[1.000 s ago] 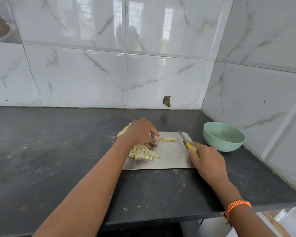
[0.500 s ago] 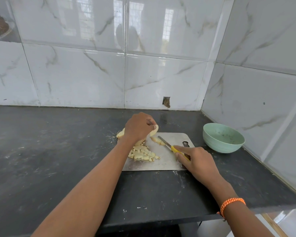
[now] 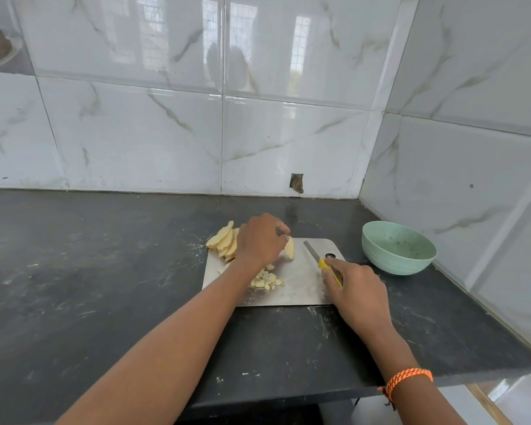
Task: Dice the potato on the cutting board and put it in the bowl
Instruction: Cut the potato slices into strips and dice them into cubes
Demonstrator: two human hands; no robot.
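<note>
A steel cutting board (image 3: 301, 289) lies on the dark counter. My left hand (image 3: 259, 242) pinches a pale potato slice (image 3: 289, 248) over the board's far part. A fanned stack of potato slices (image 3: 224, 240) leans at the board's far left corner. A small heap of diced potato (image 3: 265, 280) lies mid-board, partly behind my left forearm. My right hand (image 3: 354, 289) grips a yellow-handled knife (image 3: 321, 260), its blade flat over the board, pointing away. A mint-green bowl (image 3: 397, 248) stands to the right of the board, with no potato seen inside.
The black counter (image 3: 89, 271) ends in tiled walls at the back and right, forming a corner behind the bowl. Its front edge runs under my forearms. A small hole (image 3: 297, 183) shows in the back wall tile.
My left hand lifted a slice from the stack and brought it over the board. My right hand swung the knife left across the board, then back to the right.
</note>
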